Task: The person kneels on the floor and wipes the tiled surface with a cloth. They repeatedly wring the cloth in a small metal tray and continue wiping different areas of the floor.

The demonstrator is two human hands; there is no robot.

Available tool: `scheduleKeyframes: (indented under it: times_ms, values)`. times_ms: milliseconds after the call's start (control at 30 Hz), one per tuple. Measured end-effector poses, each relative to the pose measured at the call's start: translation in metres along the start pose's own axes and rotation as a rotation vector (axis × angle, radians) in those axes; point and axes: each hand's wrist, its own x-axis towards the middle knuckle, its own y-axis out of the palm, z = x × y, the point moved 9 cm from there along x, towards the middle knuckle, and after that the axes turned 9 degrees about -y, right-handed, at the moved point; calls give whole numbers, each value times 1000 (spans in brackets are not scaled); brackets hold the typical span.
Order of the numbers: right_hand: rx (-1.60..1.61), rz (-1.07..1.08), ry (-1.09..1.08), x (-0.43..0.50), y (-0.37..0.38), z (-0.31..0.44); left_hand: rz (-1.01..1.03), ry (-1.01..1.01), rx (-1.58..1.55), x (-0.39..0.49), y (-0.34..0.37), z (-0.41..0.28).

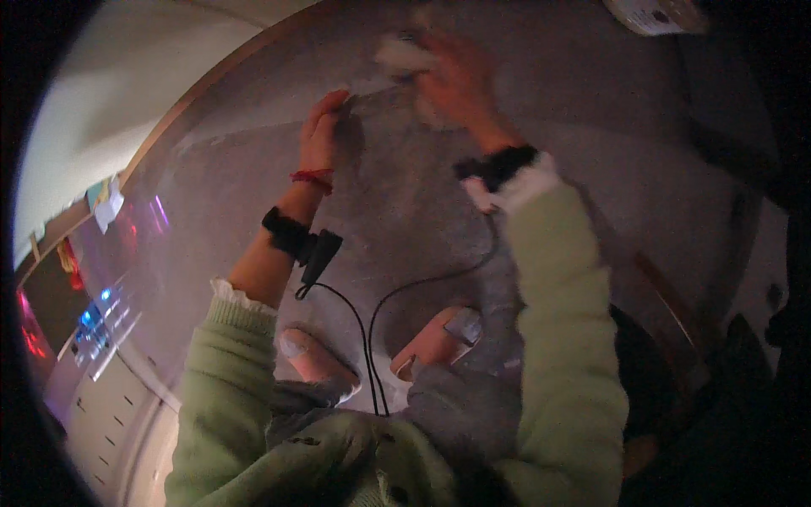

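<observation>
My right hand (457,79) is up ahead of me, blurred. A small pale object (405,56) sits at its fingertips and seems to be gripped; blur hides what it is. To its left my left hand (323,130) is seen edge-on, its fingers close together over the greyish floor (418,209). A thin light edge runs from near the left fingertips toward my right hand, and I cannot tell what it belongs to. Whether the left hand grips anything is hidden. Black bands circle both wrists, with a black cable (437,277) trailing from them toward my body.
My slippered feet (437,339) stand below. A container with a label (652,16) is at the upper right. On the left, a glossy surface with blue lights (95,314) adjoins a pale cabinet (104,412). Dark shapes fill the right side, beside a brown strip (665,298).
</observation>
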Motion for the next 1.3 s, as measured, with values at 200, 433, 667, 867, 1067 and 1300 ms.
scheduleKeyframes:
  times_ms: [200, 433, 667, 867, 1067, 1300]
  values:
    - [-970, 346, 57, -110, -120, -113, -416, -136, -26, -54, -174, 30]
    - [-1083, 194, 711, -174, -178, -155, -850, -366, 1218, -150, -280, 73]
    - [-744, 58, 134, -11, 13, -24, -673, -603, 1236, -151, -284, 106]
    - [-296, 336, -42, 20, 157, 151, -613, -670, 1197, -151, -271, 99]
    - [154, 290, -293, -12, 185, 267, -578, -644, 1129, -154, -266, 84]
    - [77, -77, 370, -4, 2, 9, -436, -410, 1381, -164, -263, 64]
